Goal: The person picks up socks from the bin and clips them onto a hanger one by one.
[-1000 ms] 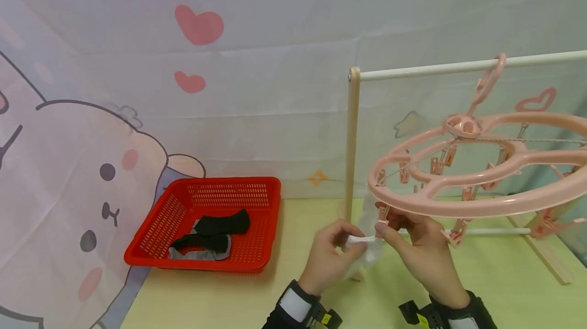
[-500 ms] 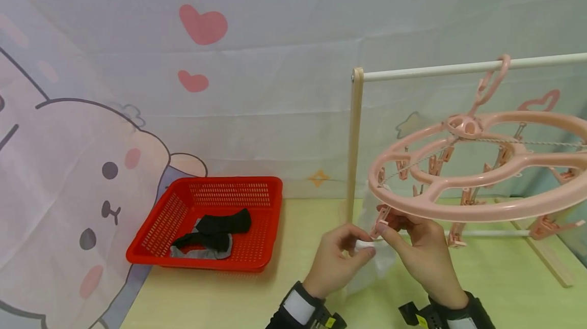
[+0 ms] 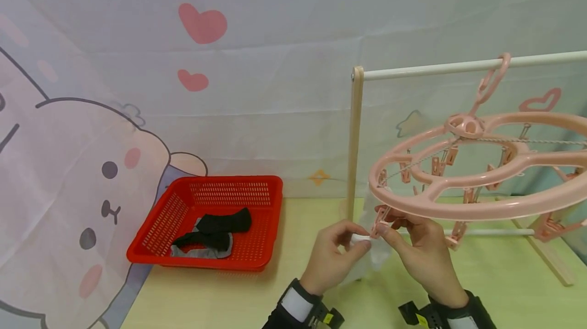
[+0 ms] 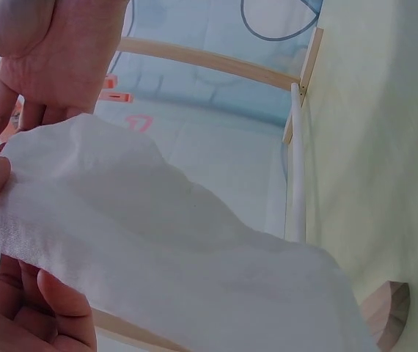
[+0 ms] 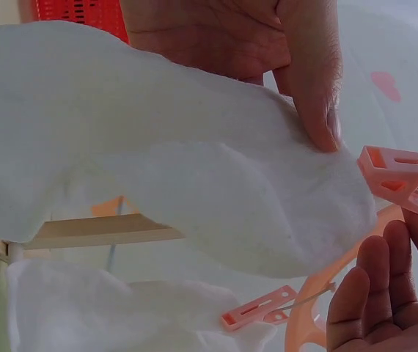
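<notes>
In the head view my left hand (image 3: pixel 337 255) pinches the edge of a white sock (image 5: pixel 158 132) between thumb and fingers. The sock stretches across the left wrist view, hanging loose from that grip. With my right hand (image 3: pixel 424 255) I pinch a pink clothes peg (image 5: pixel 400 172) on the near left rim of a round pink drying hanger (image 3: pixel 458 210). The peg's tip lies right at the sock's edge in the right wrist view. Another white sock (image 5: pixel 121 308) hangs close by from a second pink peg (image 5: pixel 257 308).
A red basket (image 3: pixel 263 263) on the table at left contains black and grey socks (image 3: pixel 224 223). The hanger hooks over a white rail (image 3: pixel 422 70) on a wooden-ended stand (image 3: pixel 355 140). Several more pegs dangle around its rings. A printed cloth backs the table.
The peg has swung left and tilted toward the sock's edge. My left hand has moved slightly right, then a little back left, still holding the sock; my right hand stays in about the same place.
</notes>
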`<state>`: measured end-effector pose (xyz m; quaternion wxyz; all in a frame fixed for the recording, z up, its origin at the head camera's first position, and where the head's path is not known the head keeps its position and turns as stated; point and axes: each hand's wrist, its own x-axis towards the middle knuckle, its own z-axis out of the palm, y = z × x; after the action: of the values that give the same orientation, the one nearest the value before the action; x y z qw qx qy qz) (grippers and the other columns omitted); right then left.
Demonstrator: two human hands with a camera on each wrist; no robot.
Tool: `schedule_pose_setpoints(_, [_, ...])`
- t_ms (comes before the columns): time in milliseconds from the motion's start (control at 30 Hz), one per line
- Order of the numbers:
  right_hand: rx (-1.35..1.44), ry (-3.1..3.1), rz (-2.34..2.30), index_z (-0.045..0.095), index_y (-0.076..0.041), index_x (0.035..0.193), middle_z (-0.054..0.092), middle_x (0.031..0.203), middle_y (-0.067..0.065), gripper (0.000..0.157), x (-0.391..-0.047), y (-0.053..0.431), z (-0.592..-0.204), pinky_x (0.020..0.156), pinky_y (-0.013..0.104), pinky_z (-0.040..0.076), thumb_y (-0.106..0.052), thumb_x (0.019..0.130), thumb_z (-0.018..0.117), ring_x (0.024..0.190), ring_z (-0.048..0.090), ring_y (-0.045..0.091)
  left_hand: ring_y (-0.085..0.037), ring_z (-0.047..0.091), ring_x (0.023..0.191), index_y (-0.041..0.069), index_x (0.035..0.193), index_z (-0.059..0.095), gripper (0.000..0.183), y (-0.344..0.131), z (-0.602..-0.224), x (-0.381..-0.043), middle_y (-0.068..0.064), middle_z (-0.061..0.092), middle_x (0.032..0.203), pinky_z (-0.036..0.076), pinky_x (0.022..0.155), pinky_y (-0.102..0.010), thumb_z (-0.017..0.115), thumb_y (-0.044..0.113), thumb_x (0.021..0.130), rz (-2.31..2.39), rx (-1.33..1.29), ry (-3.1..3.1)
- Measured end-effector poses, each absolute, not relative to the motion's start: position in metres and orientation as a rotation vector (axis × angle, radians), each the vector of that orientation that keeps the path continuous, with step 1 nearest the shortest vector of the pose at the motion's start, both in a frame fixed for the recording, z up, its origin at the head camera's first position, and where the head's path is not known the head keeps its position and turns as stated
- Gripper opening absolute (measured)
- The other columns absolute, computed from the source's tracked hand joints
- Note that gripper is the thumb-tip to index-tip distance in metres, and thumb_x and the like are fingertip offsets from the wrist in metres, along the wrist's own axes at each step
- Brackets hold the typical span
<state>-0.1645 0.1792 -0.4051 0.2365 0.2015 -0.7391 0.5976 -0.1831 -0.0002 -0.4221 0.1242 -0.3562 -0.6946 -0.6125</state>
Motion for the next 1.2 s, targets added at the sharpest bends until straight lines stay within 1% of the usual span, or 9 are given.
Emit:
schedule_pose_setpoints(200, [0.621,-1.984,1.609,0.061,-0.002,0.114,0.066,0.090,0.007,0.034,-0.164,0.180,-0.404,0.077,0.023,0.045,0.011,0.083,0.063,0.084,0.056,0.020,-0.011,0.052,0.069,0.007,0.096,0.066,0.011,0.001,-0.433,-0.190,-0.009,0.067,0.086,0.046,0.057,-0.022,0.066,0.005,0.085,-1.734,-1.032,-2.033])
schedule_pose_setpoints(400, [0.659,-1.974,1.611,0.060,0.000,0.117,0.066,0.089,0.006,0.036,-0.163,0.181,-0.403,0.078,0.022,0.045,0.012,0.083,0.061,0.082,0.056,0.020,-0.009,0.053,0.071,0.019,0.100,0.067,0.011,0.002,-0.452,-0.201,0.001,0.068,0.091,0.046,0.061,-0.021,0.067,0.018,0.088,-1.742,-1.023,-2.067])
schedule_pose_setpoints(500, [0.664,-1.963,1.631,0.057,-0.001,0.120,0.066,0.091,0.009,0.040,-0.163,0.181,-0.403,0.080,0.022,0.045,0.013,0.083,0.061,0.083,0.056,0.021,-0.010,0.053,0.071,0.022,0.101,0.067,0.012,0.002,-0.454,-0.203,0.002,0.067,0.092,0.046,0.062,-0.021,0.067,0.023,0.089,-1.744,-1.024,-2.068])
schedule_pose_setpoints(600, [0.661,-1.954,1.657,0.054,-0.001,0.125,0.065,0.091,0.011,0.045,-0.163,0.180,-0.403,0.082,0.022,0.045,0.013,0.082,0.061,0.083,0.057,0.022,-0.009,0.052,0.071,0.022,0.100,0.067,0.012,0.002,-0.453,-0.202,0.003,0.067,0.091,0.045,0.061,-0.020,0.067,0.022,0.089,-1.737,-1.024,-2.067])
schedule_pose_setpoints(667, [0.671,-1.935,1.683,0.052,0.000,0.125,0.065,0.090,0.011,0.046,-0.163,0.180,-0.402,0.084,0.022,0.045,0.014,0.082,0.061,0.083,0.057,0.023,-0.009,0.052,0.070,0.020,0.100,0.067,0.012,0.002,-0.449,-0.199,0.002,0.068,0.091,0.045,0.061,-0.021,0.068,0.019,0.088,-1.736,-1.022,-2.062])
schedule_pose_setpoints(833, [0.766,-1.834,1.742,0.049,0.009,0.122,0.063,0.093,0.012,0.046,-0.166,0.181,-0.403,0.085,0.023,0.046,0.019,0.079,0.060,0.083,0.059,0.025,-0.012,0.053,0.070,0.010,0.098,0.067,0.013,0.001,-0.431,-0.188,-0.006,0.068,0.089,0.047,0.060,-0.023,0.068,0.007,0.085,-1.734,-1.029,-2.046])
schedule_pose_setpoints(900, [0.790,-1.809,1.759,0.047,0.011,0.123,0.063,0.098,0.011,0.047,-0.167,0.181,-0.404,0.085,0.023,0.045,0.021,0.078,0.059,0.087,0.058,0.024,-0.012,0.054,0.072,0.007,0.097,0.067,0.012,0.000,-0.424,-0.184,-0.008,0.068,0.089,0.048,0.061,-0.024,0.068,0.005,0.085,-1.728,-1.030,-2.050])
schedule_pose_setpoints(1033, [0.808,-1.791,1.775,0.046,0.012,0.123,0.063,0.103,0.010,0.047,-0.168,0.183,-0.404,0.085,0.023,0.043,0.022,0.078,0.058,0.092,0.055,0.022,-0.012,0.055,0.073,0.006,0.096,0.068,0.011,0.000,-0.418,-0.182,-0.008,0.068,0.088,0.050,0.062,-0.025,0.068,0.005,0.085,-1.712,-1.019,-2.064])
schedule_pose_setpoints(1200, [0.876,-1.763,1.802,0.046,0.014,0.120,0.061,0.095,0.012,0.043,-0.168,0.183,-0.402,0.083,0.025,0.045,0.023,0.079,0.056,0.083,0.057,0.025,-0.013,0.053,0.071,0.007,0.096,0.068,0.012,0.000,-0.417,-0.183,-0.007,0.067,0.087,0.050,0.059,-0.028,0.068,0.005,0.084,-1.661,-1.043,-2.028])
